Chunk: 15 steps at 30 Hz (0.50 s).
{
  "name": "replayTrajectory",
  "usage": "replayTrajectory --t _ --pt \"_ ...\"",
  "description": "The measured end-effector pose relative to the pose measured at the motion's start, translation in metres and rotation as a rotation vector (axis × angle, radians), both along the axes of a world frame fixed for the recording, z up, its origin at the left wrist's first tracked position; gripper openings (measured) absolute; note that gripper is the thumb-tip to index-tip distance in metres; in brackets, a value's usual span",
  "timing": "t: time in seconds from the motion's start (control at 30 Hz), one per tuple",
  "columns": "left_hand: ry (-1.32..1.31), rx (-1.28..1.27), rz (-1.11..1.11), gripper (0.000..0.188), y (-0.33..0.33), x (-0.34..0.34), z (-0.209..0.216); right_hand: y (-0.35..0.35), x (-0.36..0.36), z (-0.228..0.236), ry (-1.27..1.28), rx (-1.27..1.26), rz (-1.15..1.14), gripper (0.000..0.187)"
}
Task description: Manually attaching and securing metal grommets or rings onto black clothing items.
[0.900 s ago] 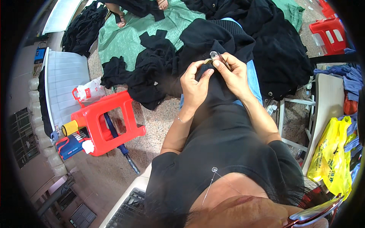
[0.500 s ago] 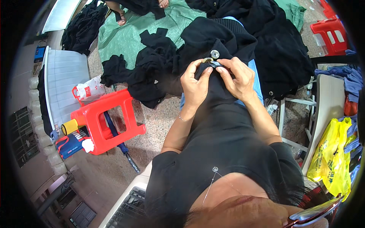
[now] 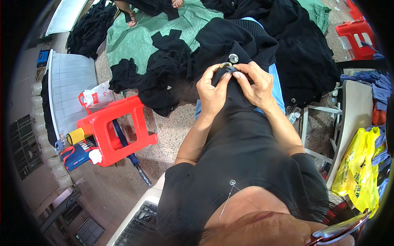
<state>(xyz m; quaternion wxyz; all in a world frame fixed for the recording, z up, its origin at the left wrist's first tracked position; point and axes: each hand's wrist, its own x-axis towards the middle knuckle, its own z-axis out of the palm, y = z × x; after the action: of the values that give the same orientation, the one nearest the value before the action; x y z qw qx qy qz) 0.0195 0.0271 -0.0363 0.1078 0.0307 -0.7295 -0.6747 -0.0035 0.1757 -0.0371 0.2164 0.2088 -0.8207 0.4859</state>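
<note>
I noted the left hand (image 3: 212,88) pinching the edge of a black garment (image 3: 219,39) laid over light-blue cloth (image 3: 279,92). The right hand (image 3: 257,85) pinched that edge alongside, just below a round button (image 3: 233,58).

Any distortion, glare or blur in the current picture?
Head view: wide fisheye curve, black corners; head view: the green sheet brightly lit; head view: the left hand and right hand look fairly sharp, the black garment they hold shows little texture outside its ribbing.
</note>
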Motion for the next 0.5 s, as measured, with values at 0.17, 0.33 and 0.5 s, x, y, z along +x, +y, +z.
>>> replayTrajectory --t 0.17,0.33,0.5 --pt "0.019 -0.024 0.015 0.023 0.0006 -0.0004 -0.0029 0.0001 -0.0005 -0.0009 0.020 0.028 -0.010 0.018" --pt "0.074 -0.140 0.026 0.023 0.0007 -0.0014 -0.0035 -0.0005 -0.0002 -0.0015 0.000 -0.009 -0.004 0.017" --pt "0.046 -0.065 0.019 0.023 0.0011 -0.0007 -0.0036 0.0010 0.0005 -0.0001 -0.002 -0.006 -0.005 0.017"
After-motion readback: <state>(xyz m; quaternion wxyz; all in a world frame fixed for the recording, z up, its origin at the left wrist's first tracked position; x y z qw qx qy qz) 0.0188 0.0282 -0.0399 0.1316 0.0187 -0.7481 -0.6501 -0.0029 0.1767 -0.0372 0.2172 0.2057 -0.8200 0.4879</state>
